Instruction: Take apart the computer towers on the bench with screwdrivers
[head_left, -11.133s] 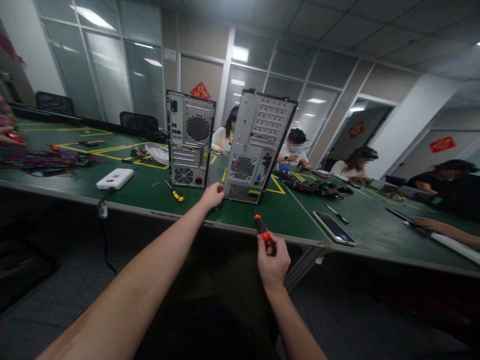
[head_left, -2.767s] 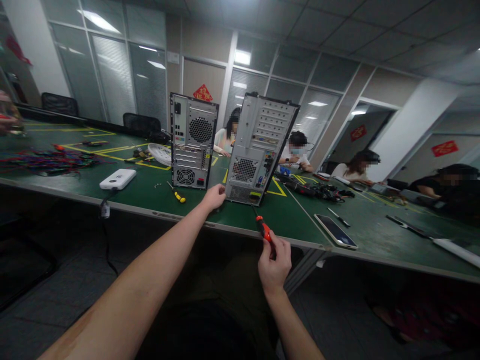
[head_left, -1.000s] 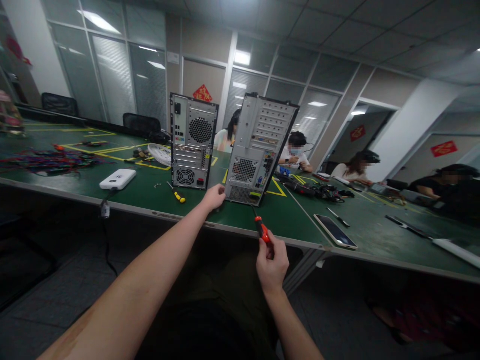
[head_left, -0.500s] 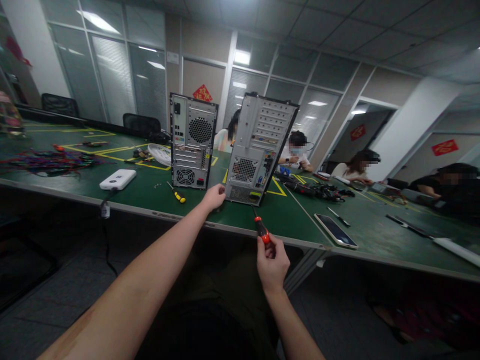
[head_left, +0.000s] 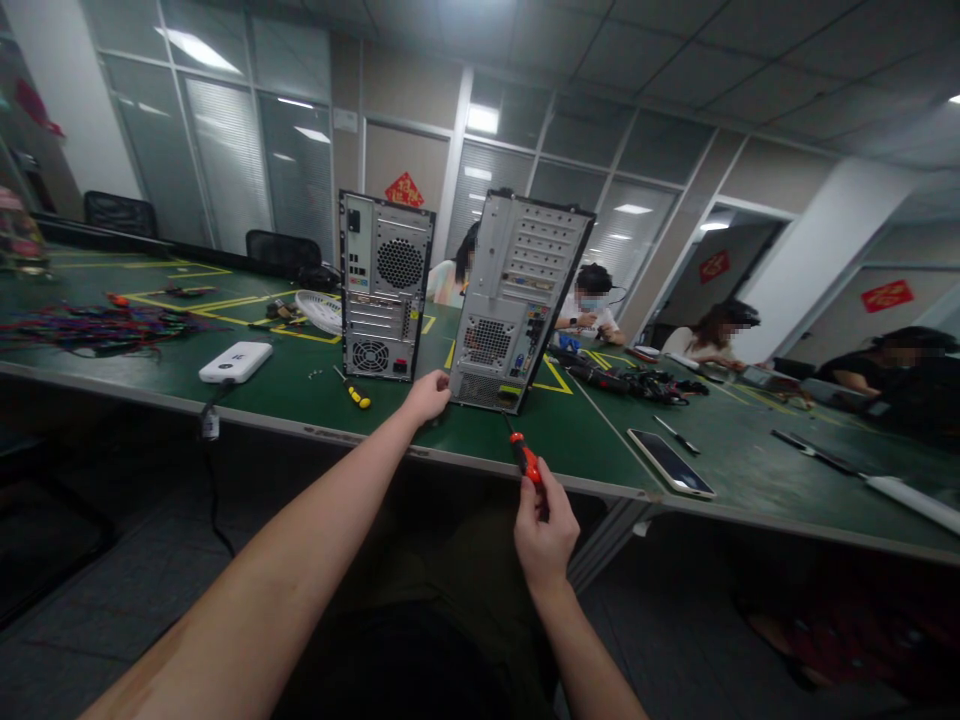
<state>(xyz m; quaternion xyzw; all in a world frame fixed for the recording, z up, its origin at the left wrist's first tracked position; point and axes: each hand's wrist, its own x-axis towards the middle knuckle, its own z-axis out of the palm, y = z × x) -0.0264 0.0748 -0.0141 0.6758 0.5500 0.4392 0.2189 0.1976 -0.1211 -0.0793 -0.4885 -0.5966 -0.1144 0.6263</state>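
Observation:
My right hand (head_left: 547, 530) is closed around the red-and-black handle of a screwdriver (head_left: 526, 458). Its shaft points up and away from me, with the tip at the bottom rear edge of the right-hand computer tower (head_left: 487, 270). At that tower's lower left corner, my left hand (head_left: 427, 398) has its fingers curled against the case; the fingertips are partly hidden. Both towers stand upright with their backs towards me. The second, narrower computer tower (head_left: 382, 320) is to the left. In front of it lies a yellow-and-black screwdriver (head_left: 355, 394), beside a few small metal bits (head_left: 315, 374).
A white power bank (head_left: 237, 362) with a cable lies left on the green table (head_left: 457, 435). Bundled wires (head_left: 112, 325) and a white basket (head_left: 319, 311) are behind it. Rightward are a phone (head_left: 670, 462), a pen-like tool (head_left: 676, 435), black cables (head_left: 652, 383) and seated people.
The screwdriver's handle has turned a little in my right hand, whose fingers have shifted slightly. My left hand and both towers stay in place.

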